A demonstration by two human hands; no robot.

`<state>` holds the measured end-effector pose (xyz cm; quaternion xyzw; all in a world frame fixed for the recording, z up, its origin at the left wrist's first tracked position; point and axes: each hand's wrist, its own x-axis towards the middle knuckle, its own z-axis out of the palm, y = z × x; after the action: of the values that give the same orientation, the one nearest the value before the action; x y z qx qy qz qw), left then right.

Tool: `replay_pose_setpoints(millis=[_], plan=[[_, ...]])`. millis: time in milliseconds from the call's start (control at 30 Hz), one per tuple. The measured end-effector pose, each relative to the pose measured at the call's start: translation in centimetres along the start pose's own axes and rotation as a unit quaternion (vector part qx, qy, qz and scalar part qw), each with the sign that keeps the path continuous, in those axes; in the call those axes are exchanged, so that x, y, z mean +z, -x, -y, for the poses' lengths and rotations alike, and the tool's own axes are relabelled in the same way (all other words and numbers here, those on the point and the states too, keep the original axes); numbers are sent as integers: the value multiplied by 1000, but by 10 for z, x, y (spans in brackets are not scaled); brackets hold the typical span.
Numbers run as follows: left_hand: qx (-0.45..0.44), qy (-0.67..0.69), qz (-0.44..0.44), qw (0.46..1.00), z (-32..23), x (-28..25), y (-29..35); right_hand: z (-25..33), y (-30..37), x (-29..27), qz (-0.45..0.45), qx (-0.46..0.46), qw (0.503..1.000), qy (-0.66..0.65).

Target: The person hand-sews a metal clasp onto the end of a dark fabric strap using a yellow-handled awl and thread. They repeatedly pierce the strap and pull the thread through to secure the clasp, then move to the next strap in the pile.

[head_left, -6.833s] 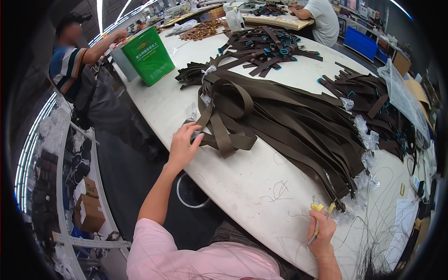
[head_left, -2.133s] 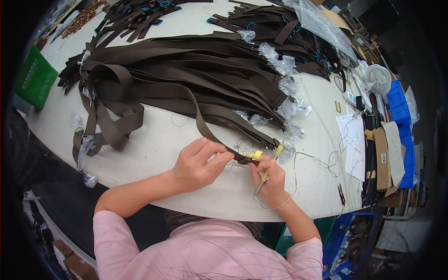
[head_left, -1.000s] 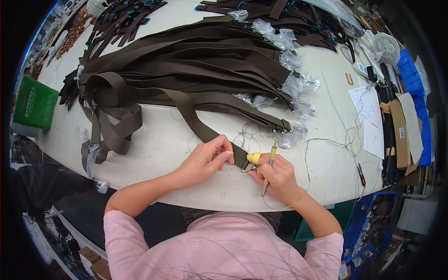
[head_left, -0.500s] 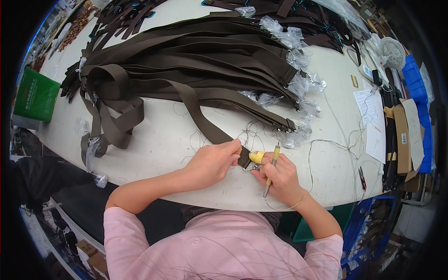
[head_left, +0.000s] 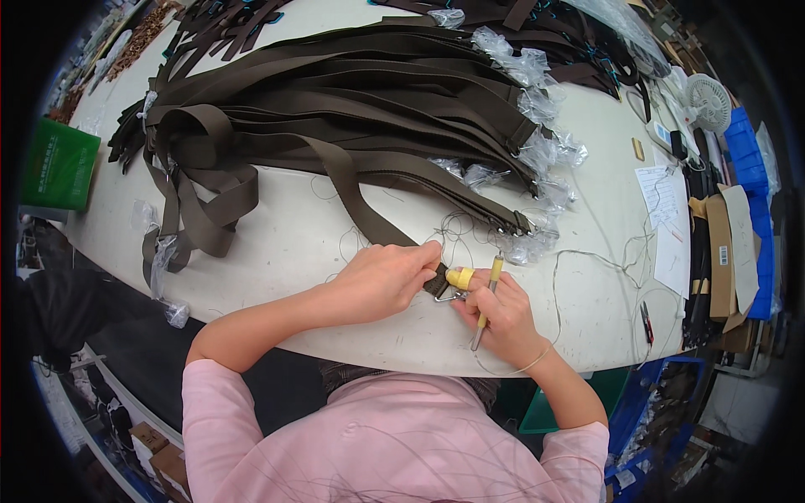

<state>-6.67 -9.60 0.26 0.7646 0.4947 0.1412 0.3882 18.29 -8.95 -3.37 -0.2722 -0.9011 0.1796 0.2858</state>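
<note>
A long dark brown webbing strap (head_left: 340, 172) runs from the pile down to the near part of the table, where its end lies between my hands. My left hand (head_left: 384, 283) is closed, fingertips pinched over the strap near that end; a thread there may be hidden. A silver metal buckle (head_left: 453, 295) sits at the strap's end, touching my right fingers. My right hand (head_left: 501, 317) is closed around a slim pen-shaped tool (head_left: 490, 292) with yellowish handle and grey metal lower part. Yellow wrapping (head_left: 459, 277) covers one right finger, which presses beside the strap.
Piled brown straps (head_left: 335, 92) spread across the table, many ends in clear plastic (head_left: 537, 109). Loose thread (head_left: 579, 253) trails rightward toward small red-black snips (head_left: 646, 323). Papers (head_left: 667, 226), a cardboard box (head_left: 725, 251) and a white fan (head_left: 708, 101) line the right; a green container (head_left: 59, 163) stands left.
My left hand has shifted slightly to the right and up along the strap, its fingertips closer to the yellow-wrapped finger. My right hand keeps its hold on the tool.
</note>
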Motion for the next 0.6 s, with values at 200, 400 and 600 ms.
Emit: replay_pose_setpoints(millis=[200,400,600], plan=[[161,-128,-141,968,-8,-15,-1,-3,-4,-3,10,-3,1000,-15],[94,148,6,985,27,1,-10,-14,-11,-24,-31,-2,997,68],[82,178,-25,980,28,8,-10,3,-15,-46,-217,41,975,-22]])
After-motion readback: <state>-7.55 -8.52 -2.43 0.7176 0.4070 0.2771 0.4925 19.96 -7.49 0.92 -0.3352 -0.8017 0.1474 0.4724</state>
